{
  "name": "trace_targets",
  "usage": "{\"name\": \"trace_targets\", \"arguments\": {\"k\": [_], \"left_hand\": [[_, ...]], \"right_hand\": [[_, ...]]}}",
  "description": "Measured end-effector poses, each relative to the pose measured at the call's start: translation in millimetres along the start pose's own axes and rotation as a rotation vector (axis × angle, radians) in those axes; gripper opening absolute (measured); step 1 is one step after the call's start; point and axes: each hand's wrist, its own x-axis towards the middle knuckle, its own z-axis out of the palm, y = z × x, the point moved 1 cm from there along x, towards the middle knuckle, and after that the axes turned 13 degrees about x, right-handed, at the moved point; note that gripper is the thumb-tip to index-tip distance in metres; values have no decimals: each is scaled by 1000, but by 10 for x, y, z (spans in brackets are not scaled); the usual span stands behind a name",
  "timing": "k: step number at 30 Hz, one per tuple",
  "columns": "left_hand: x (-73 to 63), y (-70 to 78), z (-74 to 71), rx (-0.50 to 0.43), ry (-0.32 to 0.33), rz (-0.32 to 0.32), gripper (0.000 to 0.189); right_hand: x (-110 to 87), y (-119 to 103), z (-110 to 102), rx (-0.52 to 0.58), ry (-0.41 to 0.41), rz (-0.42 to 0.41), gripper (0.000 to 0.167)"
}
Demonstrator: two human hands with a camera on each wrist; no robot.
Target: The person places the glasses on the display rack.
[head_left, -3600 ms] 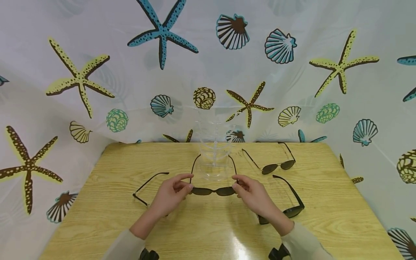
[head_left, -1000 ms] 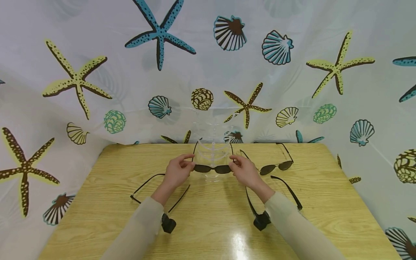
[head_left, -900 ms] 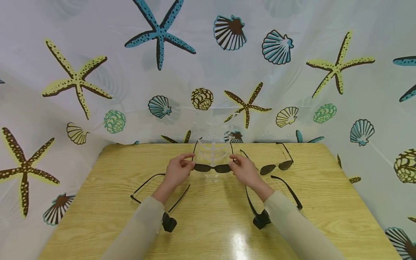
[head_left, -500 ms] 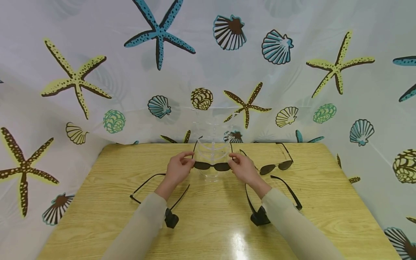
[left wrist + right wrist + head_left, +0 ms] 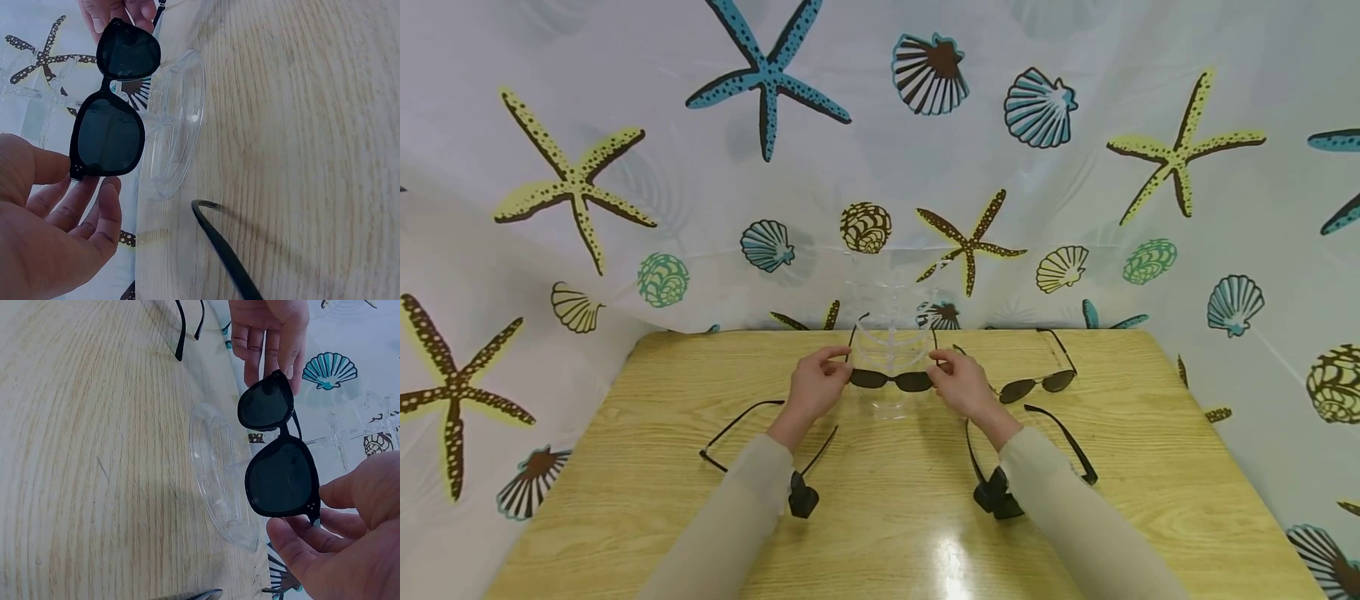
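Observation:
Between my two hands I hold a pair of black sunglasses [image 5: 913, 382] with dark lenses, temples pointing away from me. My left hand [image 5: 815, 385] pinches the left hinge corner of the frame between thumb and fingers. At the opposite corner my right hand [image 5: 964, 386] pinches the frame the same way. Around a clear plastic glasses stand [image 5: 892, 337] the temples reach back, one on each side. Both wrist views show the sunglasses raised above the stand's curved clear base [image 5: 209, 464]. Whether the frame touches one of the stand's arms I cannot tell.
Thin-framed glasses [image 5: 730, 432] lie left on the wooden table [image 5: 880, 500], partly under my left forearm. Sunglasses with a thin frame [image 5: 1017, 390] lie at the back right. Thick black glasses [image 5: 1078, 458] are partly hidden by my right arm. A shell-patterned curtain [image 5: 820, 167] hangs behind.
Both hands have carried the sunglasses forward from in front of the stand, so the temples now flank it. Over the last second, they rose slightly further.

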Motion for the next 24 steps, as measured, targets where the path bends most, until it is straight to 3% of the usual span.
{"name": "trace_targets", "arguments": {"k": [24], "left_hand": [[117, -59, 43, 24, 35, -31, 37]], "right_hand": [[87, 5, 55, 8, 19, 18, 46]]}}
